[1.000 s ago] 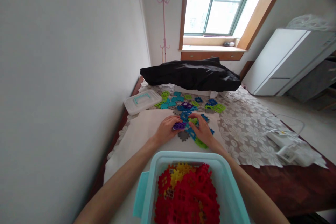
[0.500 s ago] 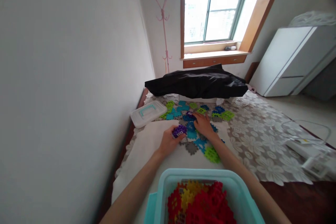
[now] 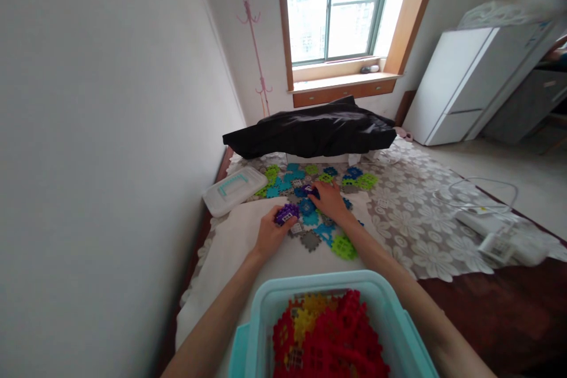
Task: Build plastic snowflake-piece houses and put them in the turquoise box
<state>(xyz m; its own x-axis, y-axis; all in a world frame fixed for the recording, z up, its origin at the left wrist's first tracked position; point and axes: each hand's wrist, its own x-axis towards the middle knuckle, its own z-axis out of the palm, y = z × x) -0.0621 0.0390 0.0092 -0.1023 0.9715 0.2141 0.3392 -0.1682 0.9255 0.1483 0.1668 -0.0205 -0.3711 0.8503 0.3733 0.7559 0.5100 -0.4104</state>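
Note:
My left hand (image 3: 269,233) is closed around a stack of purple toothed plastic building pieces (image 3: 287,214), held just above the white cloth. To its right, my right hand (image 3: 328,201) reaches into the loose pieces, its fingers on a purple piece (image 3: 309,190); the fingertips are partly hidden. Beneath and between the hands lie blue pieces (image 3: 306,207), a grey piece (image 3: 310,241) and a lime green piece (image 3: 344,247). Close to me, between my forearms, stands a pale teal tub (image 3: 328,279) with red pieces (image 3: 341,339) and yellow pieces (image 3: 309,318) in it.
A clear lid (image 3: 234,190) with a teal handle lies by the wall on the left. Black plastic sheeting (image 3: 314,131) covers something at the table's far end. On the right, a white device with a cable (image 3: 489,227) rests on the lace tablecloth (image 3: 411,218).
The whole view has shifted, so things sit further left in the picture. My left hand still grips the purple stack, and my right hand stays at the purple piece.

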